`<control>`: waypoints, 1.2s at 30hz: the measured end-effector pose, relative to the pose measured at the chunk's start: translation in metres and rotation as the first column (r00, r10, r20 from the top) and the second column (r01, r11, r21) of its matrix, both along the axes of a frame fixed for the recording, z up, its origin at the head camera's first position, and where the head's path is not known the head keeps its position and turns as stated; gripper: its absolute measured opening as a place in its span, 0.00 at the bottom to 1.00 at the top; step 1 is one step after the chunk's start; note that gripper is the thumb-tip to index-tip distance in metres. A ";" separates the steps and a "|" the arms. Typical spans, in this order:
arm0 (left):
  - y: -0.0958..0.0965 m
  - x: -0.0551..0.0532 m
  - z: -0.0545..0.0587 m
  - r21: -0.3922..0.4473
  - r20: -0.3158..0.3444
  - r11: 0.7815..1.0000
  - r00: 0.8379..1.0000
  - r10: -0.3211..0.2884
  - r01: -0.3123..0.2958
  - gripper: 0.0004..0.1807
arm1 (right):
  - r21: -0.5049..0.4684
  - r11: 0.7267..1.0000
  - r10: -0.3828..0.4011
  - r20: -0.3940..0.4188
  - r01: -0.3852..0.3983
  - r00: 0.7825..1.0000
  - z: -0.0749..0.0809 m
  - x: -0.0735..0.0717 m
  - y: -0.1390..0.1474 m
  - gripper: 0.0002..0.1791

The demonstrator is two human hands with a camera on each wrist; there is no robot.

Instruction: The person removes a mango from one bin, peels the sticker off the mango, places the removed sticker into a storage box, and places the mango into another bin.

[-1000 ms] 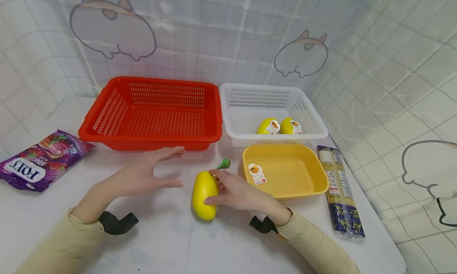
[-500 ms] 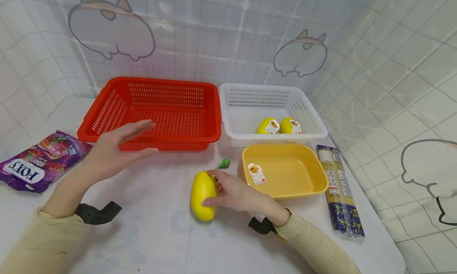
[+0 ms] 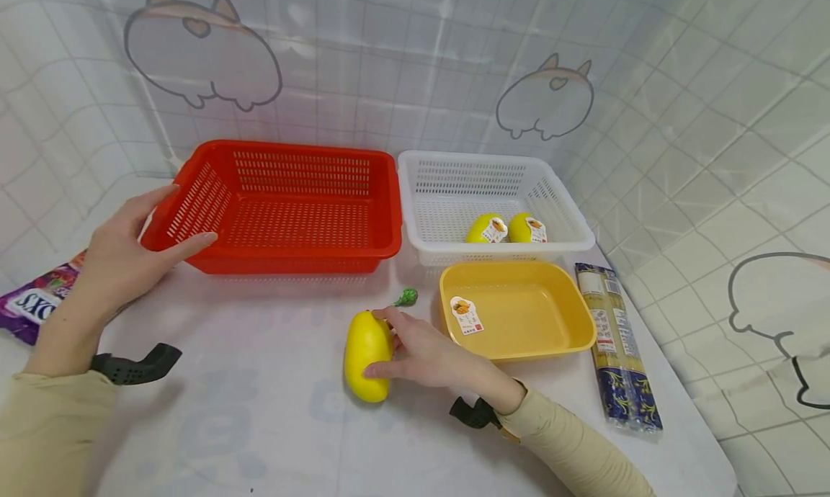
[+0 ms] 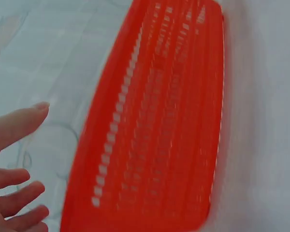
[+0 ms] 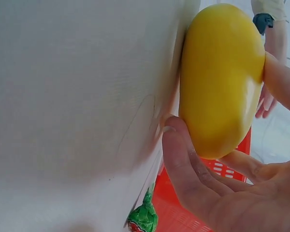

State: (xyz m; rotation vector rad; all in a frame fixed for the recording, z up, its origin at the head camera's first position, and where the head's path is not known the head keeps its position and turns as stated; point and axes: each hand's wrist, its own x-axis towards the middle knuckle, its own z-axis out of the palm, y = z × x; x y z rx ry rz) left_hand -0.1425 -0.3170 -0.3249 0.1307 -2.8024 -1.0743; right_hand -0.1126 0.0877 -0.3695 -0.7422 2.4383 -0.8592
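Observation:
A yellow mango [image 3: 367, 356] lies on the white table, and my right hand [image 3: 421, 349] holds its right side between thumb and fingers. In the right wrist view the fingers [image 5: 181, 154] curl about the mango's end. My left hand [image 3: 126, 248] is at the left end of the red basket [image 3: 305, 252], thumb and fingers spread apart. The left wrist view shows its thumb [image 4: 21, 123] straight and nothing in the grasp; whether it touches the rim is unclear. A small green-wrapped lollipop [image 3: 407, 297] lies behind the mango.
Two labelled mangoes [image 3: 488, 228] lie in the white basket [image 3: 454, 248] at the back right. In front of it stands a yellow tub [image 3: 525, 310] with a sticker. Noodle packs [image 3: 616, 346] lie at the right, and a purple Fox's bag [image 3: 32, 302] at the left, partly behind my left arm.
My left hand has moved left and back, from near the mango to the red basket's left end, now covering part of the purple bag. The right hand and mango have barely shifted.

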 end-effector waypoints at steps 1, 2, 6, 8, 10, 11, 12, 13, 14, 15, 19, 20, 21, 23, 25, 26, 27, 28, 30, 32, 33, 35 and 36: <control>-0.004 -0.001 -0.002 0.010 0.009 1.000 1.000 0.008 -0.008 0.53 | -0.003 1.000 0.000 -0.001 0.000 1.000 0.000 0.000 0.000 0.46; -0.009 -0.002 -0.003 0.021 0.019 1.000 1.000 0.012 -0.012 0.54 | -0.005 1.000 0.002 -0.003 -0.002 1.000 -0.001 0.001 0.000 0.46; -0.022 -0.006 -0.011 0.038 0.063 0.999 0.998 0.000 -0.002 0.60 | -0.007 1.000 0.003 -0.012 -0.004 1.000 -0.001 0.002 -0.001 0.46; -0.026 -0.007 -0.014 0.048 0.086 0.999 0.996 -0.017 0.013 0.61 | -0.006 1.000 0.004 -0.019 -0.005 1.000 -0.001 0.003 -0.001 0.46; -0.029 -0.009 -0.016 0.061 0.110 0.998 0.994 -0.031 0.024 0.62 | -0.006 1.000 0.007 -0.028 -0.007 1.000 -0.001 0.005 -0.002 0.47; -0.030 -0.009 -0.017 0.068 0.121 0.997 0.992 -0.038 0.029 0.62 | -0.007 1.000 0.009 -0.034 -0.010 0.999 -0.001 0.005 -0.002 0.47; -0.031 -0.010 -0.018 0.074 0.133 0.997 0.990 -0.041 0.032 0.63 | -0.007 1.000 0.010 -0.037 -0.010 0.999 -0.001 0.006 -0.003 0.47; -0.032 -0.010 -0.019 0.075 0.145 0.997 0.988 -0.042 0.032 0.63 | -0.010 1.000 0.012 -0.041 -0.013 0.999 -0.001 0.007 -0.003 0.47; -0.032 -0.010 -0.020 0.078 0.158 0.996 0.987 -0.043 0.030 0.63 | -0.013 1.000 0.013 -0.042 -0.014 0.999 -0.001 0.008 -0.004 0.47; -0.033 -0.011 -0.020 0.081 0.171 0.996 0.984 -0.044 0.030 0.63 | -0.017 1.000 0.014 -0.044 -0.014 0.999 0.000 0.008 -0.004 0.47; -0.034 -0.011 -0.022 0.106 0.206 0.994 0.977 -0.057 0.036 0.63 | -0.047 0.999 0.010 -0.035 -0.012 0.999 0.000 0.010 -0.006 0.46; -0.034 -0.012 -0.023 0.116 0.209 0.992 0.976 -0.063 0.039 0.62 | -0.057 0.998 0.009 -0.033 -0.011 0.999 0.000 0.011 -0.006 0.45; -0.035 -0.012 -0.023 0.122 0.211 0.992 0.975 -0.068 0.043 0.62 | -0.071 0.997 0.009 -0.026 -0.010 1.000 0.000 0.011 -0.007 0.45; -0.035 -0.012 -0.025 0.126 0.210 0.991 0.975 -0.076 0.050 0.61 | -0.101 0.995 0.007 -0.011 -0.008 1.000 -0.001 0.012 -0.008 0.45; -0.036 -0.013 -0.026 0.120 0.209 0.991 0.975 -0.081 0.057 0.61 | -0.124 0.992 0.006 -0.003 -0.006 1.000 -0.001 0.012 -0.008 0.45; -0.036 -0.014 -0.026 0.118 0.209 0.991 0.974 -0.084 0.060 0.61 | -0.134 0.991 0.007 0.000 -0.007 1.000 -0.002 0.012 -0.009 0.45; -0.036 -0.014 -0.026 0.113 0.210 0.992 0.974 -0.083 0.061 0.61 | -0.146 0.989 0.007 0.006 -0.006 1.000 -0.002 0.012 -0.009 0.45; -0.036 -0.015 -0.026 0.111 0.211 0.992 0.974 -0.084 0.061 0.61 | -0.153 0.988 0.007 0.007 -0.006 1.000 -0.002 0.012 -0.009 0.44; -0.036 -0.015 -0.026 0.108 0.212 0.992 0.974 -0.084 0.062 0.61 | -0.163 0.987 0.008 0.009 -0.006 1.000 -0.002 0.012 -0.009 0.44; -0.036 -0.014 -0.026 0.106 0.213 0.992 0.973 -0.084 0.062 0.61 | -0.168 0.986 0.007 0.012 -0.005 1.000 -0.002 0.012 -0.009 0.44; -0.036 -0.014 -0.026 0.104 0.214 0.993 0.973 -0.082 0.061 0.61 | -0.166 0.986 0.006 0.013 -0.004 1.000 -0.002 0.012 -0.009 0.45; -0.035 -0.013 -0.025 0.103 0.214 0.993 0.973 -0.083 0.062 0.60 | -0.161 0.987 0.004 0.013 -0.002 1.000 -0.002 0.012 -0.010 0.46; -0.035 -0.013 -0.025 0.101 0.215 0.993 0.973 -0.082 0.062 0.60 | -0.156 0.988 0.002 0.014 0.000 1.000 -0.002 0.013 -0.010 0.46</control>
